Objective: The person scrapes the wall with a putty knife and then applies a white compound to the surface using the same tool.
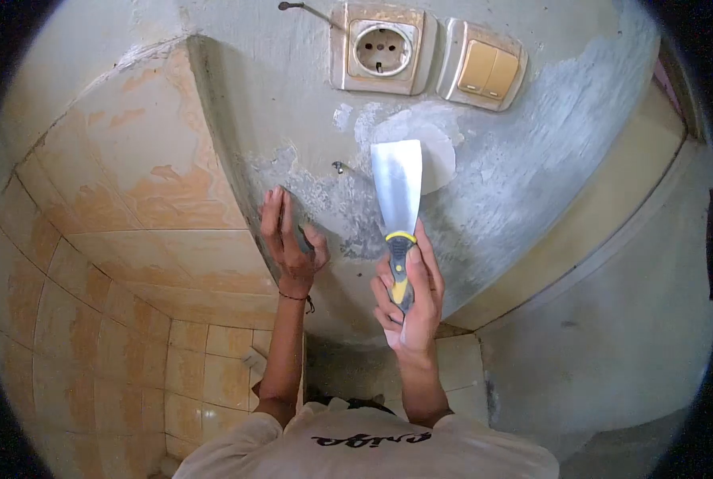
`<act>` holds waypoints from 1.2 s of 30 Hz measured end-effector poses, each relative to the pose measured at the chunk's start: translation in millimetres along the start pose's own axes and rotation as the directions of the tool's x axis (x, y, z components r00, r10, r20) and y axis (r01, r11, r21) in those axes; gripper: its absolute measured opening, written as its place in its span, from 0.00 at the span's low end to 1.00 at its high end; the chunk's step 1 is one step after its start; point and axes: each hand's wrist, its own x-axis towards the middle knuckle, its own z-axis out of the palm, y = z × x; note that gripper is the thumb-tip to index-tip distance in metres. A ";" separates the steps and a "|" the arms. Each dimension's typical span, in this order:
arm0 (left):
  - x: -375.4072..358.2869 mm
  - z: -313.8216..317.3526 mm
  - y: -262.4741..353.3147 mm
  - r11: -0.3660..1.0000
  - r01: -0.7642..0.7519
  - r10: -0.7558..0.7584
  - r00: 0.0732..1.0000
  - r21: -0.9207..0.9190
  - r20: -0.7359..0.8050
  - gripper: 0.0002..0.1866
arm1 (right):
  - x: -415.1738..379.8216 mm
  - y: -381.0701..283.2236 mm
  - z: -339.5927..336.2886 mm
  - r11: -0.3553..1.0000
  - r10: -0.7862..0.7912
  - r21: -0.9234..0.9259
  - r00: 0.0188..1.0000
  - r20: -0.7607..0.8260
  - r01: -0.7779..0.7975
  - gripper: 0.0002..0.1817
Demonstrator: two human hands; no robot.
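In my right hand (pixel 416 299) is a putty knife (pixel 398 188), its fingers wrapped round the grey and yellow handle. The broad metal blade points up the wall and overlaps a pale smooth patch (pixel 440 156) in this view. My left hand (pixel 288 239) is at the wall near the tiled edge, fingers stretched upward and thumb apart, holding nothing. Around both hands the grey wall (pixel 304 188) shows scraped, mottled areas with paint worn off. A nail or screw (pixel 339 167) sticks out between the hands, left of the blade.
Above the blade are a wall socket (pixel 382 49) and a double light switch (pixel 489 70). Another nail (pixel 291 6) juts out at the top. Orange-marbled tiles (pixel 145 160) cover the left side. A pale door frame (pixel 580 223) runs along the right.
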 end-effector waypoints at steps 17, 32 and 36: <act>9.6 1.4 6.2 0.986 -0.102 0.093 0.993 -0.135 -0.068 0.28 | 3.6 -2.4 -14.3 0.936 0.117 0.305 0.971 0.207 -0.178 0.19; 8.4 8.0 7.0 0.987 -0.090 0.093 0.996 -0.134 0.012 0.31 | 36.5 18.1 -18.0 0.725 0.143 0.478 0.786 0.601 -0.497 0.22; 9.4 6.1 8.9 0.986 -0.101 0.102 0.995 -0.133 0.002 0.32 | 28.2 1.7 -2.9 0.937 0.054 0.292 0.904 0.424 -0.193 0.24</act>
